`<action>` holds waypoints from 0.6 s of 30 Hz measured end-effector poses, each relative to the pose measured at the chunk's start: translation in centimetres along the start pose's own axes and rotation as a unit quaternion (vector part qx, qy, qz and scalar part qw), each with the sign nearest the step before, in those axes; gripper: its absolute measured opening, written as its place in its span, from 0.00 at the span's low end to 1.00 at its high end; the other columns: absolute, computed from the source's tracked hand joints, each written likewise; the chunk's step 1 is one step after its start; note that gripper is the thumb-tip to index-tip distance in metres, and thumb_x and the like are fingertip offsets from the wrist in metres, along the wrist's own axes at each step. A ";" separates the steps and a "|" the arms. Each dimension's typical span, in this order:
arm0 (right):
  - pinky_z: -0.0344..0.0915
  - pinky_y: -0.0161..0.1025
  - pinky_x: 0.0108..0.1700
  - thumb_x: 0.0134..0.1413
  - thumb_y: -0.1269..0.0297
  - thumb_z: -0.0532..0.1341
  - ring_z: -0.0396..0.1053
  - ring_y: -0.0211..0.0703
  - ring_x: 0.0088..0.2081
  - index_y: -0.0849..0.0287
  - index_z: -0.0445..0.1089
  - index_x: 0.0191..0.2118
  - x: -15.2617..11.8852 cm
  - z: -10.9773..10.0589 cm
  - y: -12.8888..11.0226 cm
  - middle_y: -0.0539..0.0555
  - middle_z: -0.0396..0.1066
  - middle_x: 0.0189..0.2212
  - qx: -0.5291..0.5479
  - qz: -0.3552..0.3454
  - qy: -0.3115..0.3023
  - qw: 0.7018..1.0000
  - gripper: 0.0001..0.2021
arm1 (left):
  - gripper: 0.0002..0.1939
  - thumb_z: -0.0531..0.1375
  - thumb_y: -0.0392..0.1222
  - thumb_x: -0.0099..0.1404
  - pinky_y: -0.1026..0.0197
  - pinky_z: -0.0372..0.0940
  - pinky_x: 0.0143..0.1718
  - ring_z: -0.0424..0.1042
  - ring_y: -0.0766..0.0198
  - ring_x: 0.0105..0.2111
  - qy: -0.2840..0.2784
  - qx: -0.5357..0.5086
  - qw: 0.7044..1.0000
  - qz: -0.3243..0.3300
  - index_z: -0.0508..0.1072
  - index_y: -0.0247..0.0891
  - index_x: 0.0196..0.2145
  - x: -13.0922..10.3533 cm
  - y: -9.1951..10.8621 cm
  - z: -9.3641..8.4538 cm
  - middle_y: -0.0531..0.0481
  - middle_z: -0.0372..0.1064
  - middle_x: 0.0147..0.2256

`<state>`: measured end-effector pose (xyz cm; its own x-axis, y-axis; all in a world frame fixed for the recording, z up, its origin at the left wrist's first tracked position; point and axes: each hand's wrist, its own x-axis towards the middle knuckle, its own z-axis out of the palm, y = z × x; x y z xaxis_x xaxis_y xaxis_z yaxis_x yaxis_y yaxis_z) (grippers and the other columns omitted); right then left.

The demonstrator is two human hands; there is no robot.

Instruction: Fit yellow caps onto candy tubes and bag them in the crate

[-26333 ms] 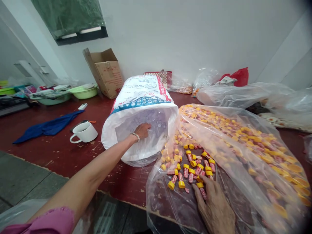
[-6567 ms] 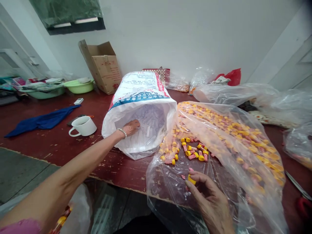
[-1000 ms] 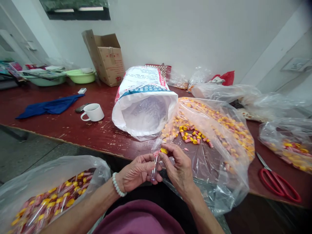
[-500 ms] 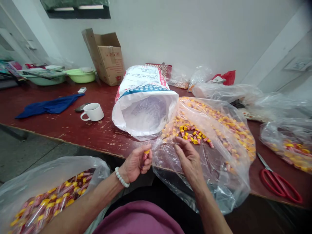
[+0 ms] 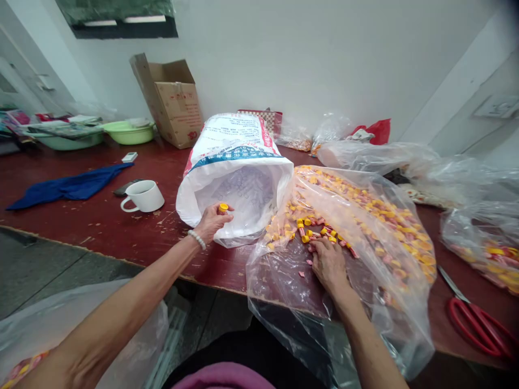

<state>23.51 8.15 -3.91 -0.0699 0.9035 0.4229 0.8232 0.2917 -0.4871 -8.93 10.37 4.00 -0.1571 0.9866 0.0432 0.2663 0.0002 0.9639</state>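
Observation:
My left hand (image 5: 211,220), with a pale bead bracelet, pinches a small yellow-capped tube (image 5: 223,207) at the mouth of a white woven sack (image 5: 239,154). Inside the sack are many clear, tube-like pieces (image 5: 253,189). My right hand (image 5: 327,263) reaches down, fingers curled together, at loose yellow-capped tubes (image 5: 302,229) with pink contents. Its fingertips are partly hidden, and I cannot make out what they hold. Small pink bits (image 5: 301,274) lie beside it. These tubes lie on a clear plastic bag (image 5: 279,281), which also covers a larger heap of them (image 5: 389,216).
Red-handled scissors (image 5: 474,319) lie at the right, near another bag of tubes (image 5: 498,254). A white mug (image 5: 146,196) and a blue cloth (image 5: 68,186) sit left of the sack. Behind stand a cardboard box (image 5: 178,105) and a green basin (image 5: 130,133). A plastic bag (image 5: 101,319) is low at left.
My left hand has moved up and forward to the sack's mouth, still pinching a yellow-capped tube. My right hand has lowered onto the loose tubes. Pink bits now show beside it. The view has shifted.

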 end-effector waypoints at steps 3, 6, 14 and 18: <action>0.61 0.48 0.49 0.47 0.77 0.53 0.66 0.51 0.43 0.60 0.72 0.31 -0.3 0.1 0.9 0.59 0.71 0.37 -0.024 -0.007 -0.017 1.000 0.12 | 0.09 0.61 0.36 0.42 0.66 0.53 0.26 0.61 0.68 0.26 -0.026 0.075 0.996 0.038 0.73 0.36 0.26 3.3 -0.9 1.2 0.54 0.63 0.24; 0.64 0.45 0.44 0.51 0.76 0.49 0.66 0.50 0.45 0.61 0.72 0.36 -0.8 -0.2 1.8 0.63 0.66 0.46 -0.065 0.010 -0.004 0.998 0.15 | 0.07 0.61 0.37 0.43 0.66 0.53 0.28 0.61 0.67 0.27 -0.059 0.147 0.986 0.043 0.75 0.37 0.25 5.3 -1.6 2.4 0.54 0.65 0.24; 0.66 0.44 0.44 0.57 0.70 0.52 0.66 0.49 0.43 0.59 0.71 0.34 -0.9 -1.0 2.1 0.61 0.66 0.43 -0.101 0.007 -0.007 0.995 0.10 | 0.12 0.64 0.43 0.42 0.64 0.44 0.23 0.51 0.70 0.20 -0.133 0.244 0.960 0.016 0.65 0.35 0.14 5.6 -3.1 4.9 0.58 0.51 0.13; 0.65 0.49 0.45 0.55 0.70 0.53 0.67 0.52 0.42 0.62 0.68 0.36 -1.3 -1.8 0.5 0.62 0.69 0.38 -0.080 0.011 0.015 0.997 0.08 | 0.11 0.61 0.45 0.47 0.66 0.47 0.23 0.54 0.69 0.21 -0.151 0.212 0.965 0.038 0.71 0.35 0.25 3.5 -2.1 3.9 0.58 0.57 0.18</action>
<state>25.02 6.55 -3.33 -0.0358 0.8988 0.4368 0.9036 0.2158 -0.3700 -6.31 14.49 1.13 0.1462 0.9888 -0.0312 0.6411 -0.0707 0.7642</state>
